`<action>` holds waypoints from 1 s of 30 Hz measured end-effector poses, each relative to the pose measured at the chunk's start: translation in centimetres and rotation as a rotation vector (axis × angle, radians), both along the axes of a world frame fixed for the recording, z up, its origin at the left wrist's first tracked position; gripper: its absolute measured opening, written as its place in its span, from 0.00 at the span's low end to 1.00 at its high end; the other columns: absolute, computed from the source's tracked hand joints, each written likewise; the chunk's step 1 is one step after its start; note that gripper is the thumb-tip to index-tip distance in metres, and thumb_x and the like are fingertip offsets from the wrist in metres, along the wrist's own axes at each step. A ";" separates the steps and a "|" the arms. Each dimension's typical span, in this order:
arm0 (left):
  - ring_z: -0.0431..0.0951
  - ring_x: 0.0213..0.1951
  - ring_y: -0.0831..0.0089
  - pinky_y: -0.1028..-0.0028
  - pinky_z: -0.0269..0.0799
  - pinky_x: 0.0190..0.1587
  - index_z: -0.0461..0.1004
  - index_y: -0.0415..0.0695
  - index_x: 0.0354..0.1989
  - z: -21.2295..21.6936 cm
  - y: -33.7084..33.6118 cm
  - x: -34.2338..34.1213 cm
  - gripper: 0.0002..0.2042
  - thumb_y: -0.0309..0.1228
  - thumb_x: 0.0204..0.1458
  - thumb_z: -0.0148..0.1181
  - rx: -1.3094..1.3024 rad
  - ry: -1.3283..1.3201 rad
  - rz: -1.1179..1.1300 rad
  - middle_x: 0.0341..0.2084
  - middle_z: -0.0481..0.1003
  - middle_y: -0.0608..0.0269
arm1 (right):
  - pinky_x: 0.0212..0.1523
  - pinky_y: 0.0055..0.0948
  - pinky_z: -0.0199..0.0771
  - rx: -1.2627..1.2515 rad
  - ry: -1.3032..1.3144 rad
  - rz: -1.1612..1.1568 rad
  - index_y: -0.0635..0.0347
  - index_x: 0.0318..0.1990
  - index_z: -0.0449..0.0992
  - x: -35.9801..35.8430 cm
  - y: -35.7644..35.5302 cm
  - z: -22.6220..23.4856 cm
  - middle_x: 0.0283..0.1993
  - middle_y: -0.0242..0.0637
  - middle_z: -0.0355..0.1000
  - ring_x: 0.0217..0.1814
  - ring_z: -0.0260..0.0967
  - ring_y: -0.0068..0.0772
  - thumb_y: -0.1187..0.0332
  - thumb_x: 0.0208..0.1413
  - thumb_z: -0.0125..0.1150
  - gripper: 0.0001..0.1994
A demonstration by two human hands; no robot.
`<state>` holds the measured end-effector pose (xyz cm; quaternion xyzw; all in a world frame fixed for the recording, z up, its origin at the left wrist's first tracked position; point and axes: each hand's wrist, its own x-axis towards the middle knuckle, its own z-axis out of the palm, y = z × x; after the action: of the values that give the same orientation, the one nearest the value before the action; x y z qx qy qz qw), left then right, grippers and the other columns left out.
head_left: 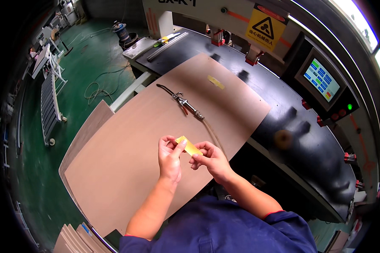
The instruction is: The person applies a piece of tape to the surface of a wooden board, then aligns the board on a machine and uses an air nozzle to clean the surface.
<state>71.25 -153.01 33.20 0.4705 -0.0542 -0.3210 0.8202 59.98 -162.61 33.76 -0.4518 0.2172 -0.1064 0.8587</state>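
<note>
Between both hands, above a large light-brown board (122,147), is a small yellow strip (191,147) that looks like tape or paper. My left hand (170,159) pinches its upper left end with thumb and fingers. At the other end, my right hand (212,161) grips it the same way. Just beyond them an air blow gun (186,105) lies on the board, its hose (213,135) running back toward my right forearm. Farther off, another yellow strip (215,82) lies flat on the board's surface.
The board partly rests on a machine's black table (299,126), under a beam with red-tipped fittings (253,57). A control screen (321,80) stands at right. A second board (86,130) shows underneath at left. Panels (78,240) stand lower left; a wheeled roller rack (50,107) is on the green floor.
</note>
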 end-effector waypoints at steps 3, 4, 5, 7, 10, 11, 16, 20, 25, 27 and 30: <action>0.70 0.37 0.77 0.76 0.67 0.42 0.64 0.41 0.46 -0.1 -1.5 1.4 0.15 0.22 0.52 0.60 0.058 0.046 -0.084 0.34 0.71 0.64 | 0.34 0.25 0.74 -0.083 0.051 0.007 0.66 0.44 0.67 0.7 -2.3 -0.6 0.31 0.38 0.74 0.30 0.73 0.27 0.73 0.58 0.58 0.10; 0.70 0.37 0.78 0.76 0.67 0.42 0.64 0.41 0.47 -0.1 -2.0 1.9 0.15 0.23 0.52 0.60 0.083 0.054 -0.120 0.35 0.72 0.64 | 0.34 0.24 0.74 -0.117 0.088 0.026 0.66 0.43 0.67 1.0 -3.4 -0.6 0.31 0.38 0.74 0.30 0.73 0.27 0.74 0.58 0.57 0.09; 0.70 0.36 0.77 0.76 0.67 0.41 0.66 0.40 0.46 -0.2 -2.7 2.5 0.12 0.22 0.53 0.57 0.102 0.048 -0.177 0.35 0.71 0.64 | 0.33 0.24 0.74 -0.149 0.125 0.045 0.66 0.42 0.68 1.3 -4.6 -0.6 0.31 0.39 0.74 0.30 0.73 0.27 0.74 0.58 0.57 0.08; 0.71 0.34 0.78 0.77 0.67 0.39 0.68 0.40 0.43 -0.5 -4.4 3.9 0.09 0.24 0.53 0.57 0.157 0.021 -0.264 0.33 0.72 0.65 | 0.31 0.23 0.73 -0.185 0.157 0.044 0.67 0.41 0.68 1.9 -7.4 -1.0 0.30 0.39 0.74 0.29 0.73 0.26 0.75 0.57 0.57 0.07; 0.71 0.31 0.79 0.78 0.67 0.37 0.70 0.40 0.40 -1.9 -8.1 6.2 0.07 0.26 0.54 0.58 0.249 -0.056 -0.367 0.31 0.73 0.65 | 0.28 0.22 0.72 -0.227 0.195 0.008 0.67 0.38 0.69 3.2 -12.1 -2.1 0.28 0.38 0.73 0.26 0.71 0.23 0.75 0.56 0.58 0.06; 0.71 0.30 0.79 0.79 0.67 0.36 0.70 0.40 0.39 -2.5 -9.6 7.0 0.07 0.27 0.54 0.59 0.281 -0.086 -0.395 0.30 0.73 0.65 | 0.28 0.22 0.72 -0.247 0.214 0.008 0.66 0.37 0.69 3.8 -13.8 -2.4 0.27 0.37 0.73 0.25 0.70 0.23 0.75 0.56 0.58 0.05; 0.70 0.28 0.81 0.79 0.66 0.32 0.71 0.39 0.38 -4.7 -18.5 9.8 0.08 0.29 0.55 0.60 0.448 -0.322 -0.408 0.26 0.72 0.67 | 0.29 0.25 0.71 -0.470 0.341 -0.069 0.64 0.34 0.72 6.8 -22.5 -5.3 0.27 0.36 0.72 0.28 0.71 0.25 0.70 0.53 0.60 0.07; 0.69 0.28 0.80 0.79 0.64 0.30 0.71 0.37 0.36 -8.7 -25.1 12.0 0.07 0.29 0.54 0.59 0.589 -0.452 -0.371 0.26 0.73 0.65 | 0.37 0.32 0.72 -0.819 0.482 -0.113 0.64 0.35 0.75 10.5 -29.4 -9.4 0.32 0.41 0.73 0.36 0.72 0.33 0.67 0.51 0.61 0.09; 0.74 0.30 0.72 0.72 0.68 0.33 0.73 0.37 0.38 -12.0 -30.2 13.9 0.09 0.29 0.52 0.59 0.753 -0.561 -0.279 0.27 0.75 0.61 | 0.41 0.36 0.72 -0.940 0.633 -0.081 0.63 0.35 0.76 14.4 -33.8 -10.8 0.36 0.45 0.75 0.40 0.73 0.42 0.69 0.50 0.60 0.08; 0.76 0.31 0.65 0.67 0.70 0.34 0.73 0.38 0.37 -13.1 -31.4 14.3 0.09 0.29 0.51 0.59 0.811 -0.673 -0.231 0.27 0.76 0.57 | 0.42 0.38 0.72 -1.027 0.658 -0.075 0.62 0.36 0.76 15.6 -34.8 -11.6 0.36 0.47 0.75 0.41 0.73 0.45 0.70 0.51 0.60 0.07; 0.78 0.32 0.56 0.60 0.71 0.34 0.72 0.40 0.34 -13.8 -33.1 14.6 0.06 0.28 0.50 0.57 0.908 -0.861 -0.182 0.27 0.77 0.53 | 0.42 0.42 0.72 -1.133 0.676 -0.080 0.62 0.38 0.74 16.8 -36.3 -12.9 0.37 0.48 0.75 0.42 0.73 0.48 0.71 0.51 0.59 0.08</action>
<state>85.89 -186.06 19.39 0.8522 -0.2776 -0.1625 0.4127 76.79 -198.94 20.82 -0.8338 0.4020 -0.0884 0.3680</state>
